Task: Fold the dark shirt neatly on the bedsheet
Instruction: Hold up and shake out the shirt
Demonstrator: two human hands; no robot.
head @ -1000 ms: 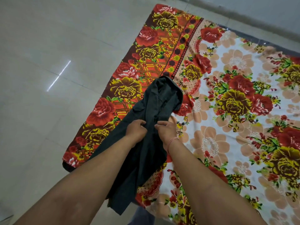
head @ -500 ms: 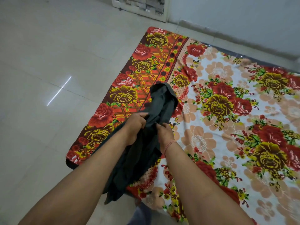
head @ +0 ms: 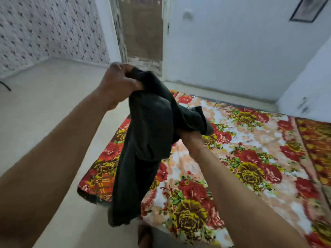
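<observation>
The dark shirt (head: 148, 140) hangs bunched in the air above the left part of the flowered bedsheet (head: 250, 167), which lies spread on the floor. My left hand (head: 120, 85) grips the shirt's top edge, raised high. Lower and to the right, my right hand (head: 191, 140) holds another part of the cloth, with a fold draped over it and hiding its fingers. The shirt's lower end dangles near the sheet's front left corner.
Pale tiled floor (head: 44, 113) lies left of the sheet. A doorway (head: 141, 36) stands at the back, a patterned wall on the left, white walls (head: 241, 51) behind and to the right of the sheet. A framed picture (head: 308, 9) hangs at top right.
Both hands have lifted the shirt off the sheet, the left hand rising well above the right. The camera has tilted up, bringing the walls and doorway into view.
</observation>
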